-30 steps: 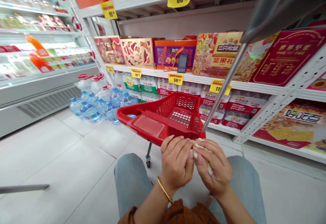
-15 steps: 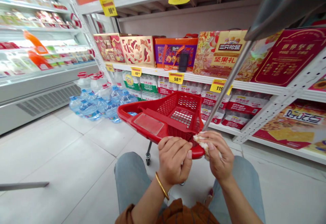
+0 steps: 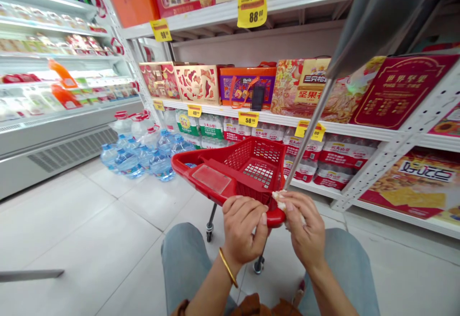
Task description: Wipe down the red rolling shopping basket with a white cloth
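A red plastic shopping cart [image 3: 215, 181] with a perforated basket stands in front of my knees. My left hand [image 3: 244, 227], a gold bangle at its wrist, is wrapped round the cart's red handle near its right corner. Just beside it, my right hand [image 3: 305, 225] is closed on a crumpled whitish cloth [image 3: 281, 199] pressed against the handle's corner end. Part of the cloth is hidden under the fingers. A grey metal pole [image 3: 312, 124] rises from behind the right hand toward the upper right.
Shelves ahead carry gift boxes [image 3: 197, 83] with yellow price tags [image 3: 247, 119]. Bottled-water packs [image 3: 233, 126] fill the lower shelf. Large blue water bottles [image 3: 158, 162] stand on the tiled floor at left, near a lit refrigerated case [image 3: 53, 148]. A metal bar [image 3: 32, 275] juts in at lower left.
My head view has tilted slightly up, so the shelves sit lower in the picture. My right hand and the cloth have shifted slightly along the handle's corner; the left hand keeps its grip.
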Demonstrator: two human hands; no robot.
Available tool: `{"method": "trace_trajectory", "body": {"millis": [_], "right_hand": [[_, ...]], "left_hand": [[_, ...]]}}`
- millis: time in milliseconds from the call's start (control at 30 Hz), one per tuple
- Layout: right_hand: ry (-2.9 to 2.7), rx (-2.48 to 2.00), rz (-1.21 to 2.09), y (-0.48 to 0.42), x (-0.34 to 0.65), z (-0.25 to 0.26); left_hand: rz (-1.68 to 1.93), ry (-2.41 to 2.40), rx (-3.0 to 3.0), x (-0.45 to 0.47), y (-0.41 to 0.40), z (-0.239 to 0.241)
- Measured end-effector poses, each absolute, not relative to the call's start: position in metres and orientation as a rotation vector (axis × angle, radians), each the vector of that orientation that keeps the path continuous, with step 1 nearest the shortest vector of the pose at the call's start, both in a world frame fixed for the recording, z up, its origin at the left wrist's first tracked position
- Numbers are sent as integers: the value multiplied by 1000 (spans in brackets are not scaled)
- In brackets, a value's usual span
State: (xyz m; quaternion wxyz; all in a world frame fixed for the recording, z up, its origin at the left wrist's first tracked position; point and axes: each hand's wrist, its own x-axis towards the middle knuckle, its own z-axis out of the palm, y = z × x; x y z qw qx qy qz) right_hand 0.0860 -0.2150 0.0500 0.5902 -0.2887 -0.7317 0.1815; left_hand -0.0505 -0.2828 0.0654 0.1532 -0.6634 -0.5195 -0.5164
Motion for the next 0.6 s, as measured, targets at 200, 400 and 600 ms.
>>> {"method": "trace_trajectory", "body": {"millis": [200,400,600], "right_hand": [[-1776,-600,362,-235,80,60],[-1799,-459,331,-229,75,52],[-1814,-422,355,-223,76,45]], "left_hand": [[-1485,-1532,-1891,-52,-284,64],[-1486,-1532,-1888,-56,-285,64],[-1472,-1512,-1881,-58,-286,65]]}}
